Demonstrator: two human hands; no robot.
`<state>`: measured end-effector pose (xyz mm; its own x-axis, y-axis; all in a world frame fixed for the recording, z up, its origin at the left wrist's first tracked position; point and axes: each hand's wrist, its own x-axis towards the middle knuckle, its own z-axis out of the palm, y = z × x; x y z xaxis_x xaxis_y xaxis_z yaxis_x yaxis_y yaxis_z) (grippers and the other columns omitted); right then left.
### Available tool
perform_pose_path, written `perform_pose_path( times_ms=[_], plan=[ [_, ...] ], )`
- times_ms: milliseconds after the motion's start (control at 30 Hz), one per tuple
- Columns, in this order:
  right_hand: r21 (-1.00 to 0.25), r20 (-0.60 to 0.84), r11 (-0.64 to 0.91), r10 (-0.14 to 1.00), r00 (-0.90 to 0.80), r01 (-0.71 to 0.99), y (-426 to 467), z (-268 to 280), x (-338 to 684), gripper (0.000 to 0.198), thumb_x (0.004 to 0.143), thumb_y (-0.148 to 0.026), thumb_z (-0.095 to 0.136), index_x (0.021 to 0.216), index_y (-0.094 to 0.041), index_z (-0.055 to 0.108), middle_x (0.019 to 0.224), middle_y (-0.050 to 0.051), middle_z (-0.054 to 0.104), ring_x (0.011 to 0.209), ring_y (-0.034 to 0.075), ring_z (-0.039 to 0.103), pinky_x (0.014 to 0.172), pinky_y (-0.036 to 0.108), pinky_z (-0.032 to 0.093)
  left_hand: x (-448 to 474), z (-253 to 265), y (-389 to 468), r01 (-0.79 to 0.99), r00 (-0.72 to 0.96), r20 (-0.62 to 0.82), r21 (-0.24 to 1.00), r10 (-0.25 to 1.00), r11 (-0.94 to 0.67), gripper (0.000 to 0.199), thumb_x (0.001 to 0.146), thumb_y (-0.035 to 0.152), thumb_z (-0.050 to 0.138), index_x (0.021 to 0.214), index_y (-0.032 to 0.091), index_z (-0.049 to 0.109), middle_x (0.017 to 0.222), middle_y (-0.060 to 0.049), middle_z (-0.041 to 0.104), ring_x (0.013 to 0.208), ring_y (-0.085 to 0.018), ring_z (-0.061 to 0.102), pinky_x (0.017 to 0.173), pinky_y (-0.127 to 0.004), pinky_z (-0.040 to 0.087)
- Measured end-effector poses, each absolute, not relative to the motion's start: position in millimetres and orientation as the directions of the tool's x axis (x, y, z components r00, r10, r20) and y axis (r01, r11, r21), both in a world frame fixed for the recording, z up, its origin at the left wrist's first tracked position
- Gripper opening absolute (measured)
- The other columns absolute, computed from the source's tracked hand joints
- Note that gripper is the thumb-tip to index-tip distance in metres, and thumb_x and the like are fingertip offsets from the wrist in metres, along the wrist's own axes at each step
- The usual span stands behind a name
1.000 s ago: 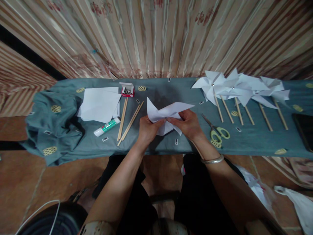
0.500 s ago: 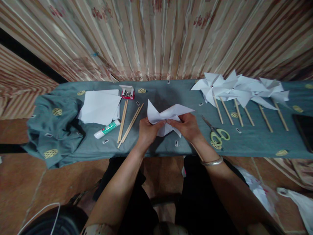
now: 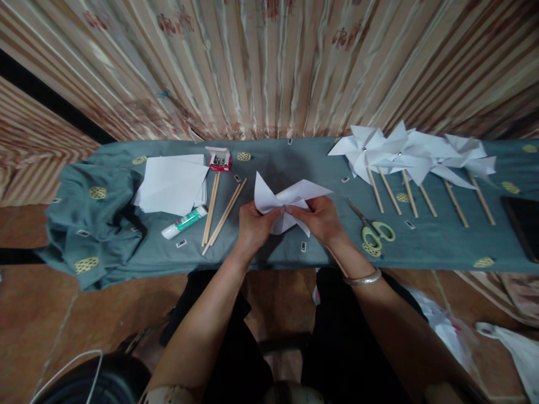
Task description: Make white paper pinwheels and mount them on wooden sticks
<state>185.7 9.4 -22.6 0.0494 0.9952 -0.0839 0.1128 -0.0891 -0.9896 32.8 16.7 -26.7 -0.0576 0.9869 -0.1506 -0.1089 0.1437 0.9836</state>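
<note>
Between my hands is a white paper pinwheel [image 3: 290,196], its points folded in toward the middle and no stick visible on it. My left hand [image 3: 257,221] grips its left side, thumb pressed at the centre. From the right, my right hand [image 3: 320,219] pinches it, the thumb meeting the other at the same spot. Both sets of fingers are partly hidden behind the paper. Left of my hands lie several wooden sticks [image 3: 225,216] and an open red box of metal pins [image 3: 219,160]. Green-handled scissors [image 3: 373,230] rest to the right of my right hand.
White paper sheets [image 3: 170,182] are stacked at the left, with a glue stick [image 3: 184,223] in front. Several finished pinwheels [image 3: 404,151] on sticks lie at the back right. A dark flat object [image 3: 522,224] sits at the right end of the cloth-covered table [image 3: 269,258].
Almost nothing differs. The pinwheel's right-hand point has shifted very slightly left with my right hand; both thumbs stay pressed at its centre.
</note>
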Motion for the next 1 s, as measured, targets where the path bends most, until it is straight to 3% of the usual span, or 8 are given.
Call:
perform_pose_path(
  times_ms=[1000],
  plan=[
    [-0.992, -0.088, -0.093, 0.994, 0.062, 0.089, 9.9, -27.3, 184.0, 0.026, 0.065, -0.042, 0.079, 0.082, -0.024, 0.071, 0.087, 0.004, 0.078, 0.083, 0.026, 0.073, 0.070, 0.036, 0.059, 32.3, -29.1, 18.0, -0.090, -0.052, -0.131, 0.988, 0.990, 0.126, 0.020, 0.058, 0.025, 0.081, 0.074, 0.013, 0.077, 0.072, -0.003, 0.076, 0.066, -0.020, 0.068, 0.065, -0.030, 0.053]
  ],
)
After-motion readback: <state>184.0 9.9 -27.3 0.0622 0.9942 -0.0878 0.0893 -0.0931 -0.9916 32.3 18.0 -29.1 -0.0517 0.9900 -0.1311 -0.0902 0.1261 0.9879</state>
